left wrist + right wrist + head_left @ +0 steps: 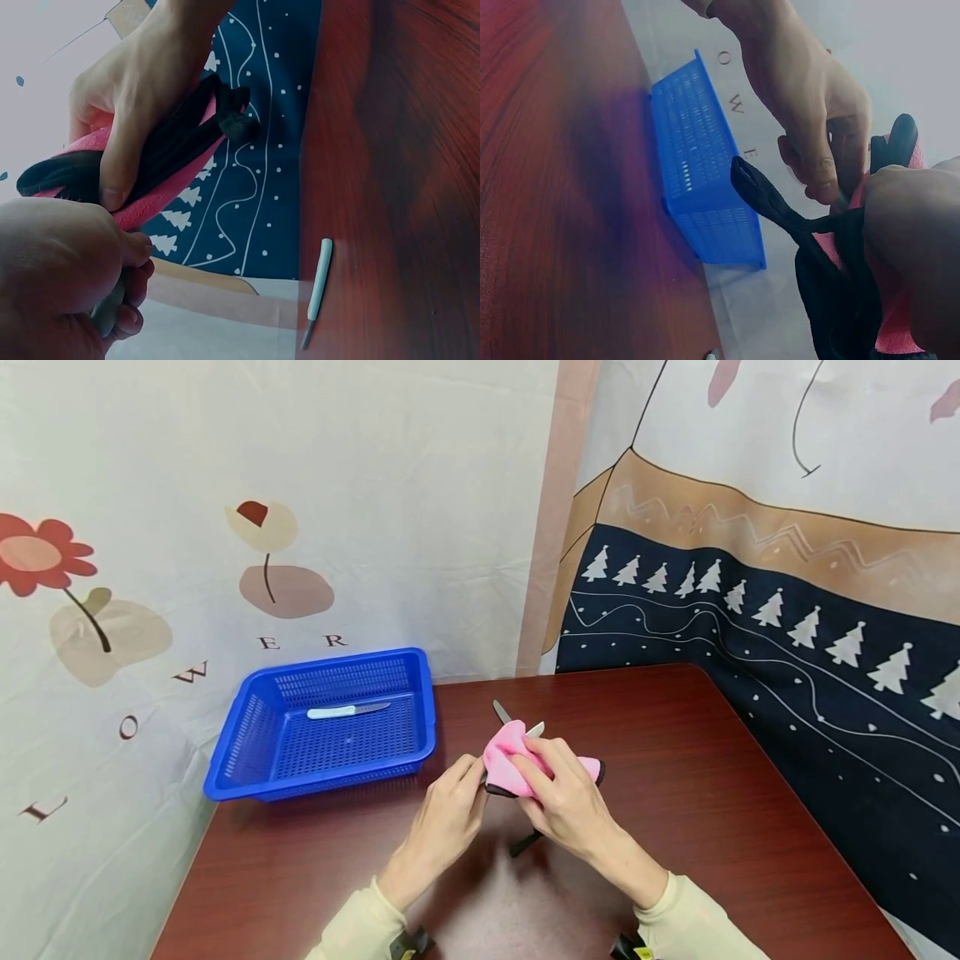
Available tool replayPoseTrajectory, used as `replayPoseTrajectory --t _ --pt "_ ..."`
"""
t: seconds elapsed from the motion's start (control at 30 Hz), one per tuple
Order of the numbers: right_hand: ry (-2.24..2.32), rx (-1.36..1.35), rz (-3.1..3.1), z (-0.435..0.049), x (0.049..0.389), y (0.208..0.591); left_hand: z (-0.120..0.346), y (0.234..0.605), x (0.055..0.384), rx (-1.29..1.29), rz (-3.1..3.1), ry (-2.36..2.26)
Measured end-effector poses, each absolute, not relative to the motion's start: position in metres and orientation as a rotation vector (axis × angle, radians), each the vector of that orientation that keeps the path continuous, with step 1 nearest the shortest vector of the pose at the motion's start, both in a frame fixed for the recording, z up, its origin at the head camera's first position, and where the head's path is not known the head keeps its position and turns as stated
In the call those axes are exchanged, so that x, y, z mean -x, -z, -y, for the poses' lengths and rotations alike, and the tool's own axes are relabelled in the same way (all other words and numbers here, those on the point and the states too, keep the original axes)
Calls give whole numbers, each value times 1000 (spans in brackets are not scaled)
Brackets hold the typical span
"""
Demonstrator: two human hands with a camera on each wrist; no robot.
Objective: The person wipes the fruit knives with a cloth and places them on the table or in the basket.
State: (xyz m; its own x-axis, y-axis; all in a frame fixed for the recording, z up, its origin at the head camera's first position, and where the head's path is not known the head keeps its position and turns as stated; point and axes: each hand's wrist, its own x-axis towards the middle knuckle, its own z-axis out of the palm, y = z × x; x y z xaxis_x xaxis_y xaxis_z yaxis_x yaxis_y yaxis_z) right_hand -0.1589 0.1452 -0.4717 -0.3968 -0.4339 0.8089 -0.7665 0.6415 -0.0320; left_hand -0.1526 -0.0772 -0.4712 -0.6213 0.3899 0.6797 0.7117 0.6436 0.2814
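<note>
A pink cloth with black edging is folded in my right hand, which grips it around a knife. The knife's pale blade tip pokes out past the cloth. My left hand holds the other end of this knife, and part of its pale handle shows below the fingers in the left wrist view. Most of the blade is hidden by the cloth. A black loop hangs from the cloth. Beyond the hands, a second knife with a white handle lies on the table, partly covered in the head view.
At the left on the reddish-brown table stands a blue plastic basket. Inside it lies a knife with a white handle. Printed curtains hang behind the table and along its right side.
</note>
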Motion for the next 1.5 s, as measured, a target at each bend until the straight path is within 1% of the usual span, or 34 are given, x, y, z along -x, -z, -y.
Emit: replayPoseTrajectory --t 0.57,1.17,1.33,1.5 --pt "-502 -863 2091 -160 166 466 73 475 153 863 2237 733" --pt "-541 -669 2123 -192 181 460 78 473 149 854 2264 742" --pt "-570 -606 2134 -197 179 456 79 473 150 840 2259 743" --pt "-588 -633 2076 -190 175 456 80 474 152 838 2244 742"
